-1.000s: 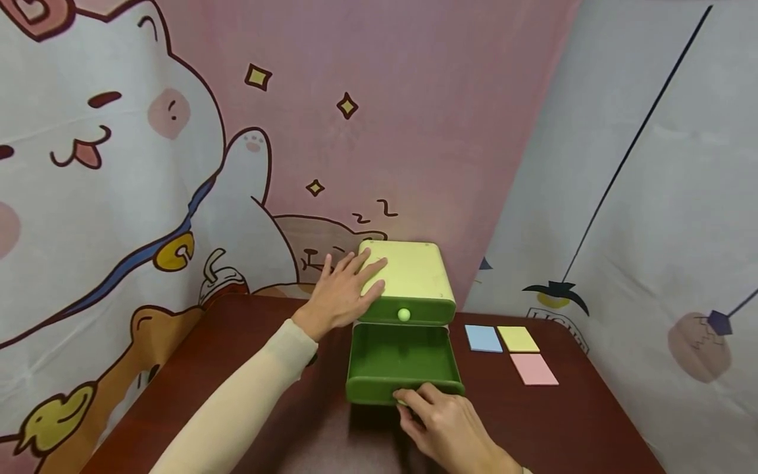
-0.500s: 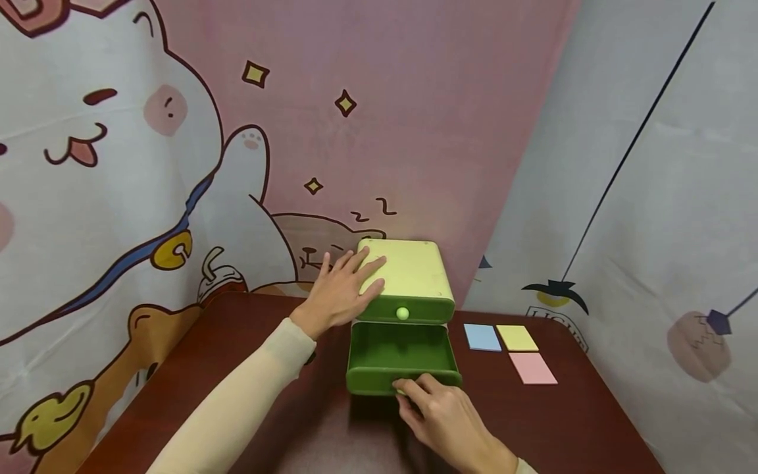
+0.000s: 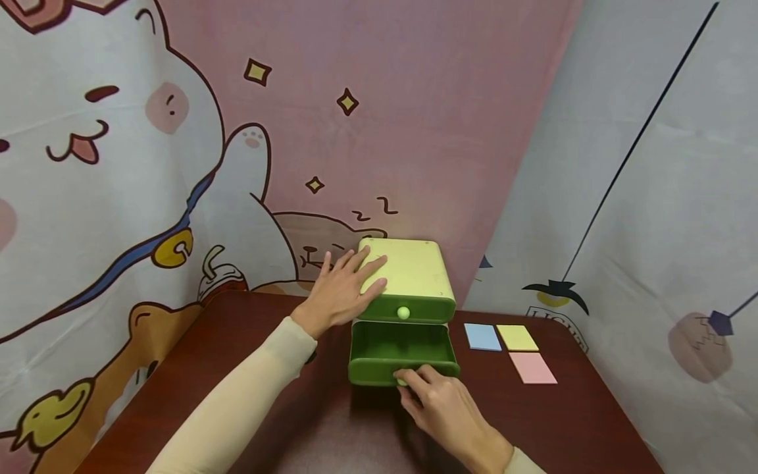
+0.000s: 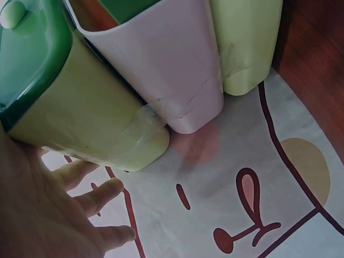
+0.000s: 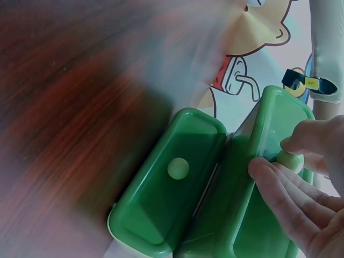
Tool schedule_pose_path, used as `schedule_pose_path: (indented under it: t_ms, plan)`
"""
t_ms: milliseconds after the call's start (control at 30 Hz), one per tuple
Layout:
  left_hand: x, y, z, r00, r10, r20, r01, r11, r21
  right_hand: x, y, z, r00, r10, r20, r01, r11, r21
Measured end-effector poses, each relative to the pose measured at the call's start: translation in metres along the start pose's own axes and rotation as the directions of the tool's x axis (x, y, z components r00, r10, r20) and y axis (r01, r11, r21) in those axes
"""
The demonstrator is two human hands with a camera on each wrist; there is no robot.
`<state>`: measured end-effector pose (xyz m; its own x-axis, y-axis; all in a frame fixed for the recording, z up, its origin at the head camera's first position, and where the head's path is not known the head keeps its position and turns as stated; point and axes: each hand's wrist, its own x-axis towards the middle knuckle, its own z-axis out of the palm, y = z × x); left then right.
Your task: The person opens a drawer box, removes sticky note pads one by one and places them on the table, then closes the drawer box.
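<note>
A small drawer cabinet (image 3: 414,266) with a pale yellow top and green drawer fronts stands on the table. My left hand (image 3: 339,293) rests on the left part of its top, fingers spread. The middle drawer (image 3: 370,373) is pulled partway out, and the part of its inside that shows holds nothing. With thumb and fingers, my right hand (image 3: 450,411) pinches that drawer's round light-green knob (image 5: 291,160). Below it, the bottom drawer front (image 5: 148,212) is flush in its tier. The top drawer's knob (image 3: 403,313) is untouched. In the left wrist view the pink middle casing (image 4: 172,70) shows.
To the cabinet's right lie three flat sticky-note pads: blue (image 3: 482,336), yellow (image 3: 517,338) and pink (image 3: 533,368). A cartoon-printed cloth (image 3: 414,131) hangs close behind the dark red-brown table (image 3: 308,428).
The middle drawer has slid partway inward toward the cabinet, the right hand moving with it on the knob. My left hand has stayed on the top.
</note>
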<state>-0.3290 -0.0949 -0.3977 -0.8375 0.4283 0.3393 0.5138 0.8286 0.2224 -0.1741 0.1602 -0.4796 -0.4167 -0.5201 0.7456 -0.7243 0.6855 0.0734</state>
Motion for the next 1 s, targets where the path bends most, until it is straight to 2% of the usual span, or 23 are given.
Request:
schedule_pose_path:
  t_ms: [333, 1000]
  plan:
    - [0.002, 0.0, 0.0, 1.0, 0.007, -0.006, -0.006, 1.0, 0.016, 0.003, 0.008, 0.008, 1.0, 0.022, -0.003, -0.022, 0.999, -0.024]
    - [0.001, 0.001, -0.002, 1.0, 0.005, -0.005, -0.005, 1.0, 0.015, 0.01, 0.018, 0.021, 0.994, 0.095, 0.048, -0.094, 0.995, -0.027]
